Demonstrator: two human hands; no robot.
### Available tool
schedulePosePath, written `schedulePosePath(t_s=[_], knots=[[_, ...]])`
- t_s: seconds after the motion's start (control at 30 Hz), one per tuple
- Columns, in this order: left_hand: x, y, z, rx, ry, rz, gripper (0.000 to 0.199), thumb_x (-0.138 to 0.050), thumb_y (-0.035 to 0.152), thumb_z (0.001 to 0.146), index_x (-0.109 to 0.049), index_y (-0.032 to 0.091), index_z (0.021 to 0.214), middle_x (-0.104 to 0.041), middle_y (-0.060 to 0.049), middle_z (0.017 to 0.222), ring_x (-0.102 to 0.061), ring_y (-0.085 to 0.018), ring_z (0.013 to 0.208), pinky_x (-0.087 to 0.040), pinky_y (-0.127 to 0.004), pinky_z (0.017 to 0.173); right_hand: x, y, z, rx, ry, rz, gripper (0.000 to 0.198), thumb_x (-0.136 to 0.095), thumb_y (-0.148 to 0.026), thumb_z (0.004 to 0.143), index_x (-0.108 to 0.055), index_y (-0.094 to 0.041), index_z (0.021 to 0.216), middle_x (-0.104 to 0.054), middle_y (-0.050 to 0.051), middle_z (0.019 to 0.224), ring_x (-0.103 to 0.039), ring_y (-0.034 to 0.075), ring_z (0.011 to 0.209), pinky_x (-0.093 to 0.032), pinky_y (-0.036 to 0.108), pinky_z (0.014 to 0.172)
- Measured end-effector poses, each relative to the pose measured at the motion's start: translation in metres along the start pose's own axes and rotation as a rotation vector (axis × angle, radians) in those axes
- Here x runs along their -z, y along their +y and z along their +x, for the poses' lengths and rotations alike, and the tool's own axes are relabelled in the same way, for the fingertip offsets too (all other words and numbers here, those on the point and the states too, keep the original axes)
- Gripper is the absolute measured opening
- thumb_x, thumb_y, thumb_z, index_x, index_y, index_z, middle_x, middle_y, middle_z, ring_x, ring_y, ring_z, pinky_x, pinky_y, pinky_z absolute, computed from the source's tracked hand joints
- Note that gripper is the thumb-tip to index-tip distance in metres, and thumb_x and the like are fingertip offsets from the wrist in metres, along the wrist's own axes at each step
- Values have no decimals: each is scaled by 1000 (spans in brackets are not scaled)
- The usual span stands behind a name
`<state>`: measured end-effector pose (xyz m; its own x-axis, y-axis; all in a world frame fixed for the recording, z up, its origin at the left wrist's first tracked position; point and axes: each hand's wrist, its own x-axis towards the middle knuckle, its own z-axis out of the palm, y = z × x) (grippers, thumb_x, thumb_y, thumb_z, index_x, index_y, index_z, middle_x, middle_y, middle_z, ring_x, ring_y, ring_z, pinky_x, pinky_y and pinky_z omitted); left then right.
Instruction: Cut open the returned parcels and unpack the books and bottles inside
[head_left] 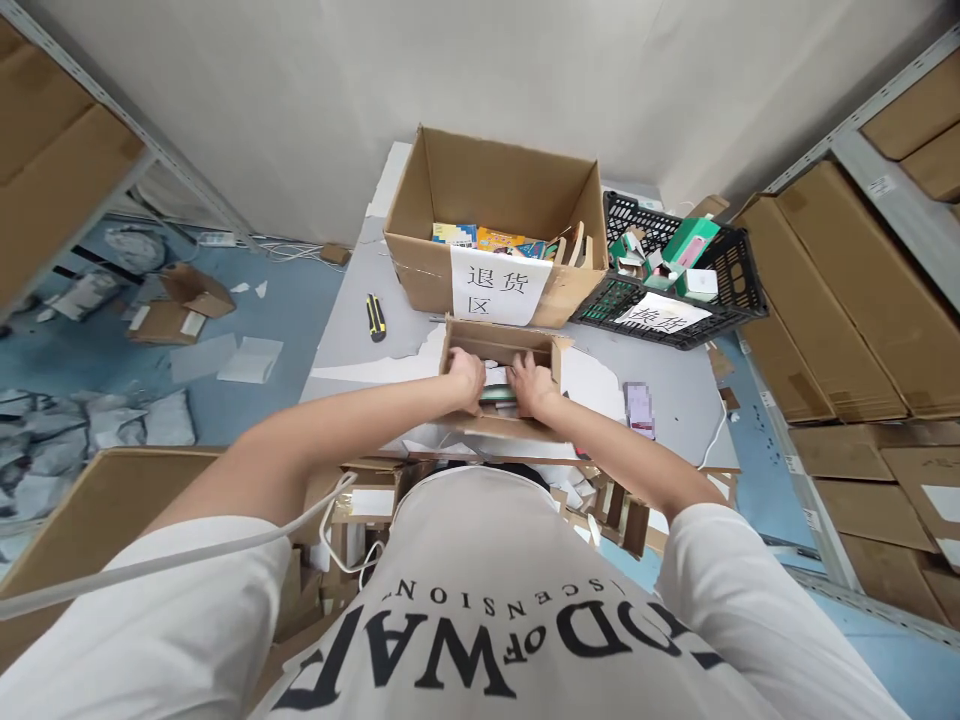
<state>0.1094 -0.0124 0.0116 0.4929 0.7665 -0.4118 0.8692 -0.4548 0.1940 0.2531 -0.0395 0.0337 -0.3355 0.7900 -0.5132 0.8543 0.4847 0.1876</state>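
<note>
A small open cardboard box [499, 427] stands at the table's front edge, close to my body. Both of my hands reach down inside it. Between them lies a flat white-and-green item [496, 385], partly covered by my fingers, so its exact kind cannot be made out. My left hand [468, 378] is curled over the item's left end. At its right end, my right hand [531, 384] has its fingers bent downward against it. The fingertips of both hands are partly hidden in the box.
A large labelled carton [420, 275] holding books stands behind the small box. Right of it is a black crate [667, 335] with small boxes. A yellow-black utility knife [376, 318] lies left, a phone-like object [640, 409] right. Shelves [810, 480] with cartons flank the table.
</note>
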Motion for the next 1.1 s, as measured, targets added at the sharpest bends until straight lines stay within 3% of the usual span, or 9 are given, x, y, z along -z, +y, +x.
schedulePosePath(t_s=[0.07, 0.13, 0.23, 0.33, 0.47, 0.67, 0.87, 1.0, 1.1], knots=[[9, -19, -4, 49, 6, 65, 114, -74, 74, 44, -44, 25, 143, -28, -21, 154, -9, -55, 140, -13, -73, 103, -2, 23, -6, -76, -77, 40, 126, -84, -54, 52, -15, -23, 154, 6, 19, 160, 0, 47, 145, -41, 68, 93], [15, -40, -12, 24, -24, 116, 127, -75, 76, 39, -33, 25, 148, -11, -18, 160, 3, -53, 142, -7, -73, 104, -13, 46, -11, -114, -184, 127, 144, -85, -59, 43, 3, -29, 154, 26, 14, 157, 11, 48, 144, -34, 73, 95], [15, -69, -25, -43, -54, 141, 143, -77, 74, 33, -16, 25, 153, 6, -18, 160, 6, -52, 142, -10, -72, 104, -44, 73, -16, -88, -215, 307, 158, -87, -59, 35, 18, -29, 150, 37, 15, 152, 15, 48, 142, -31, 72, 98], [7, -89, -32, -97, -60, 119, 154, -77, 74, 31, -1, 20, 154, 14, -22, 158, -2, -53, 141, -21, -66, 105, -75, 87, -20, 17, -98, 517, 164, -88, -58, 33, 23, -23, 149, 37, 18, 151, 19, 47, 142, -26, 65, 107], [-2, -99, -24, -145, -61, 85, 160, -77, 73, 28, 2, 12, 153, 12, -30, 156, -15, -54, 138, -28, -58, 105, -96, 95, -21, 144, 44, 720, 161, -86, -58, 40, 31, -22, 145, 36, 19, 152, 5, 38, 147, -24, 48, 115], [-9, -101, -21, -189, 4, 69, 156, -76, 73, 34, 2, 9, 153, 4, -33, 155, -16, -53, 138, -22, -58, 108, -96, 99, -16, 150, -17, 691, 155, -84, -60, 46, 27, -24, 147, 41, 18, 149, -18, 39, 145, -35, 46, 109], [0, -101, -28, -141, -52, 78, 144, -70, 78, 42, -2, 15, 154, 8, -25, 158, 2, -53, 142, -5, -69, 106, -58, 83, -27, 23, 35, 320, 123, -70, -70, 60, -9, -21, 154, 12, 22, 159, 3, 50, 144, -6, 77, 101], [6, -79, -29, -27, 76, 108, 115, -56, 81, 62, -21, 18, 152, -11, -20, 159, 1, -48, 144, 7, -70, 107, -28, 56, -13, 151, 228, 176, 67, -53, -42, 88, -34, -13, 146, -34, 23, 150, -32, 38, 138, -16, 61, 110], [7, -49, -30, 50, 207, 159, 100, -65, 68, 68, -34, 14, 146, -30, -23, 152, -15, -46, 142, -5, -67, 110, -16, 36, 12, 252, 203, 177, 49, -45, -25, 91, -44, -14, 139, -52, 19, 137, -51, 28, 122, -34, 44, 105]])
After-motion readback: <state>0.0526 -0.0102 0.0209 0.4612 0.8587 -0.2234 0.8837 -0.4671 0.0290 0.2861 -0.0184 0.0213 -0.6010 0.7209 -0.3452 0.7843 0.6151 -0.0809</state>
